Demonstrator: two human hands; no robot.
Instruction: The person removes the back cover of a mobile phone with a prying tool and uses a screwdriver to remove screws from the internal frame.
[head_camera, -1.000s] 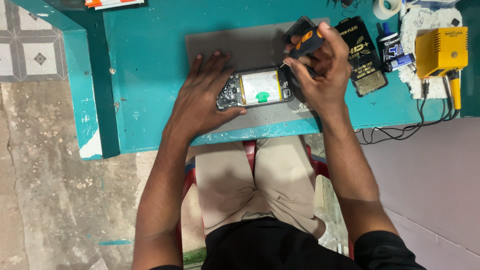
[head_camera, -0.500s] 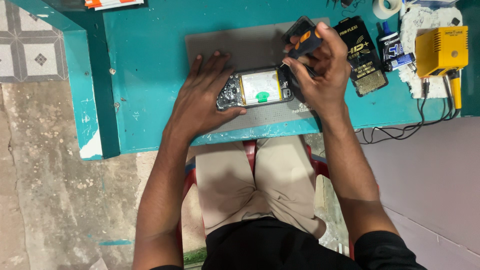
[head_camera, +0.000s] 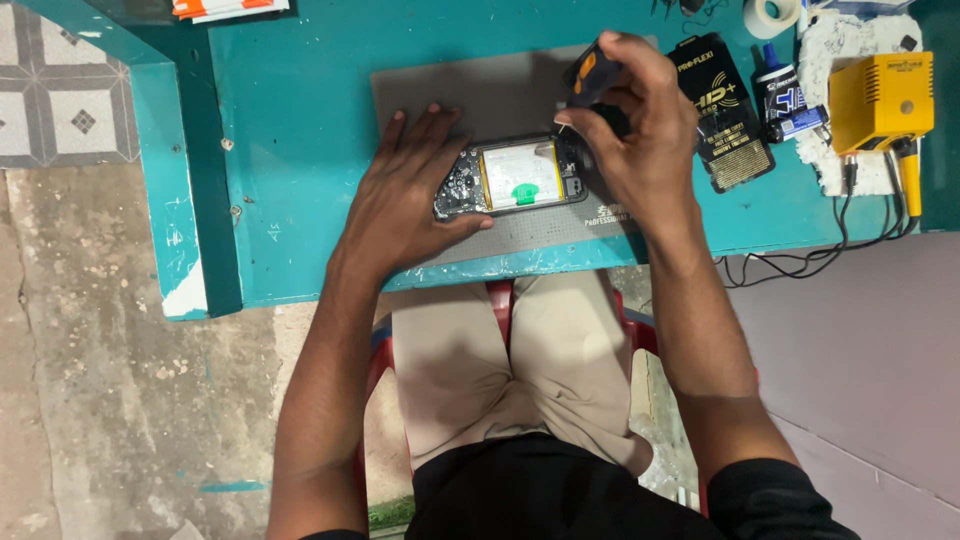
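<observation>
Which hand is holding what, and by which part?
Right hand grips a black-and-orange screwdriver by its handle, tip down at the opened phone. Left hand holds nothing; it lies flat, pinning the phone's left end.

phone on mat | mat on table | soldering station far right

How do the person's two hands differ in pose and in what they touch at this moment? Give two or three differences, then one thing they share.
The left hand lies flat, fingers spread, pressing one end of the opened phone; the right hand is raised and curled. The left hand holds no tool; the right hand grips a black and orange tool at the phone's other end. Both work over the grey mat on the teal table.
</observation>
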